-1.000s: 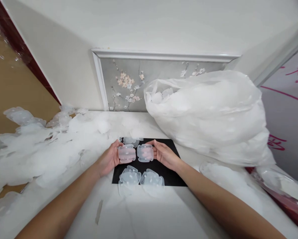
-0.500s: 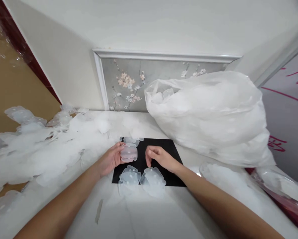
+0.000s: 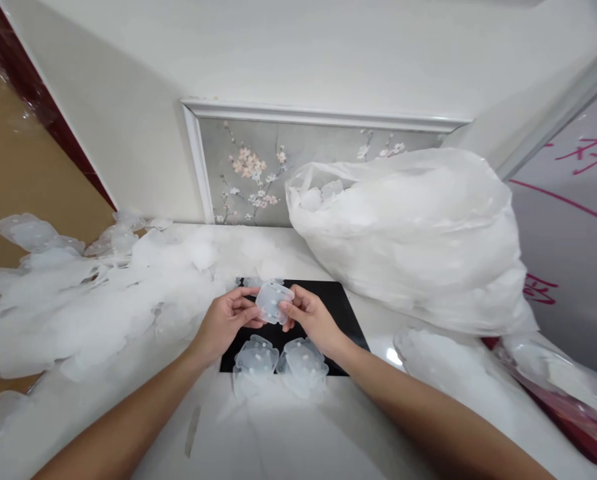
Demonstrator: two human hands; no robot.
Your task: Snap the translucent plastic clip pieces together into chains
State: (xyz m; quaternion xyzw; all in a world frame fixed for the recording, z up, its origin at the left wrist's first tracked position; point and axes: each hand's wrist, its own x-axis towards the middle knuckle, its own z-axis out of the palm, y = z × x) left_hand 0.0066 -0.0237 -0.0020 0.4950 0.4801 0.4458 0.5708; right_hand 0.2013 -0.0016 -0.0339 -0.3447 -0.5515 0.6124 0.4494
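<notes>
A translucent plastic piece [image 3: 272,302] with rounded edges is held up over the black mat [image 3: 331,307]. My left hand [image 3: 228,319] pinches its left side between thumb and fingers. On the right side, my right hand [image 3: 311,318] grips it, thumb in front. Below the hands, two small piles of similar clear pieces lie side by side at the mat's near edge, a left pile [image 3: 256,363] and a right pile [image 3: 303,367]. A few more pieces touch the mat's far edge, partly hidden behind the held one.
Loose translucent pieces [image 3: 103,307] form a large heap on the left. A big white bag [image 3: 413,240] full of them stands at the back right. More pieces in clear plastic [image 3: 441,367] lie at the right.
My right hand has moved left and now grips the piece too. The piece has shifted slightly right and tilted. The view has shifted a little.
</notes>
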